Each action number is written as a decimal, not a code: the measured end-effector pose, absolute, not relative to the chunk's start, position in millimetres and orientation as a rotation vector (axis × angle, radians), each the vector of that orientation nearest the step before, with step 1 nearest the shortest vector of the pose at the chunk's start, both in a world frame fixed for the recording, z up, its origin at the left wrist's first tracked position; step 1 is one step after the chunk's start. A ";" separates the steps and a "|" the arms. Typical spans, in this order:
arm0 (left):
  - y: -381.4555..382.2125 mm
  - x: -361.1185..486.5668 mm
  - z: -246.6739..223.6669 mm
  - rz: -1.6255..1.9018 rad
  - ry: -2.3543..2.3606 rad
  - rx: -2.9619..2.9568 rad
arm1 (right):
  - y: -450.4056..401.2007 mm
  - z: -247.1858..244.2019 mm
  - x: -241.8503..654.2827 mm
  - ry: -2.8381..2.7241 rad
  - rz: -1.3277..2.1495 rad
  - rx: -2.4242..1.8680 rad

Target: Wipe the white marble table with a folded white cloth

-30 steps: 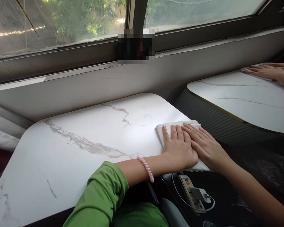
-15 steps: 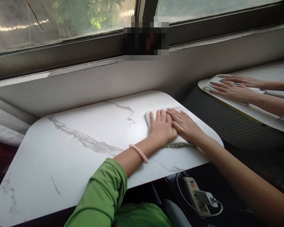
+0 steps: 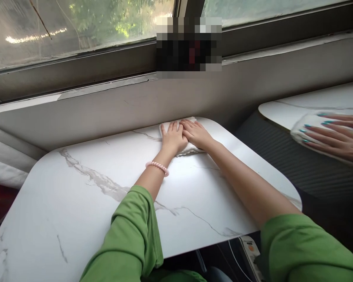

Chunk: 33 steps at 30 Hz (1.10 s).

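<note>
A folded white cloth [image 3: 191, 150] lies near the far edge of the white marble-patterned table [image 3: 106, 219]. My left hand [image 3: 174, 139] rests flat on the left part of the cloth, fingers stretched out and spread. Beside it, touching its edge, my right hand [image 3: 197, 134] also presses flat on the cloth with fingers extended. Both hands are open, and neither is wrapped round the cloth. A pink coiled band [image 3: 157, 167] circles my left wrist.
At the right, another person's hands [image 3: 338, 137] with teal nails lie on a white cloth [image 3: 300, 129] over a second table [image 3: 276, 111]. A window wall runs behind. Below my table's front edge is a power strip [image 3: 250, 248] with a cable.
Both my hands and the cloth have slid away from me and leftward to the far edge. The other person's hands and cloth have moved nearer and to the right.
</note>
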<state>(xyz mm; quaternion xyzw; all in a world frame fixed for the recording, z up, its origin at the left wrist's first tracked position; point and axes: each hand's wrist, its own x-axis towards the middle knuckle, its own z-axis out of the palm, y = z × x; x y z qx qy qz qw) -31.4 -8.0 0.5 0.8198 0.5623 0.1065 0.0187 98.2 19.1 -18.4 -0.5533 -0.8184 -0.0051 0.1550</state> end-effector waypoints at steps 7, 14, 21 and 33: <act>9.4 -37.6 2.5 0.279 1.757 2.533 | 35.1 -15.7 88.7 -2.350 -0.075 -1.574; -2.0 -37.5 3.2 0.215 1.770 2.533 | 21.9 -16.2 87.8 -2.356 -0.090 -1.576; -44.4 -41.4 3.3 0.210 1.780 2.544 | -16.4 -21.4 90.6 -2.365 -0.074 -1.493; -171.8 -26.6 19.2 0.075 1.500 2.774 | -159.2 -29.1 123.4 -2.432 -0.169 -1.380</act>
